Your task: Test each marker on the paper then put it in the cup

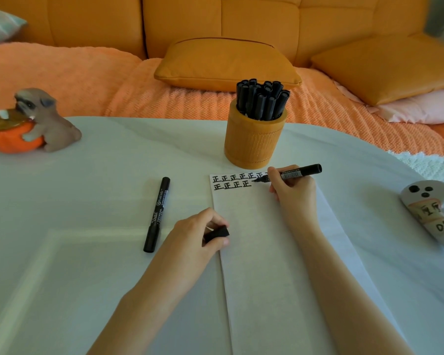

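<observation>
The left hand [200,234], at the 9 o'clock edge of the paper [262,252], curls its grip round a cap [217,233]. The right hand [291,188] pinches the uncapped marker [290,173] in its grip, tip at the paper's 12 o'clock end near the cup [254,139].

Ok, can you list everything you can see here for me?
cup: one, orange, table's far middle
markers in cup: many, black
loose marker: one, black, left of paper
paper: one, white, before the cup
dog figurine: one, grey, far left
ghost toy: one, whitish, right edge
cushion: one, orange, behind the cup
table: one, white
left hand: holds black cap
right hand: holds uncapped marker, tip at paper
</observation>
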`<action>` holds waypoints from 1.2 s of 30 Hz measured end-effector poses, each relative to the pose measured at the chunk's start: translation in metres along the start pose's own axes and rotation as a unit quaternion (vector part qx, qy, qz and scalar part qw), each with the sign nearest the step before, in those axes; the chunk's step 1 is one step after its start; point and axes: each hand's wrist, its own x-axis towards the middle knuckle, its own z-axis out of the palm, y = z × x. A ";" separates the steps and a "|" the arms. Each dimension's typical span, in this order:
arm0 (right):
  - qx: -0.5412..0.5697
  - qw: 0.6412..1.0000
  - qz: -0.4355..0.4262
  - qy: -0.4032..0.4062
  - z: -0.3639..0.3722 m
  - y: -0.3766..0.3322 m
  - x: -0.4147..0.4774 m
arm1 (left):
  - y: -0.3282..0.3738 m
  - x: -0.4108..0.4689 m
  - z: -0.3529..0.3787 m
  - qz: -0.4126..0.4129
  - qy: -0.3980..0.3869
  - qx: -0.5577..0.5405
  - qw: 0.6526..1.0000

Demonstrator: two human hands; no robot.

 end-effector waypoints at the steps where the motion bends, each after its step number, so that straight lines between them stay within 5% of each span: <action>1: 0.001 1.000 0.000 0.000 0.000 0.000 0.000 | 0.000 0.000 0.000 -0.001 0.000 -0.001 1.000; 36: 0.011 1.000 -0.001 0.005 -0.001 0.001 0.000 | 0.000 0.000 -0.001 -0.007 -0.005 0.003 1.000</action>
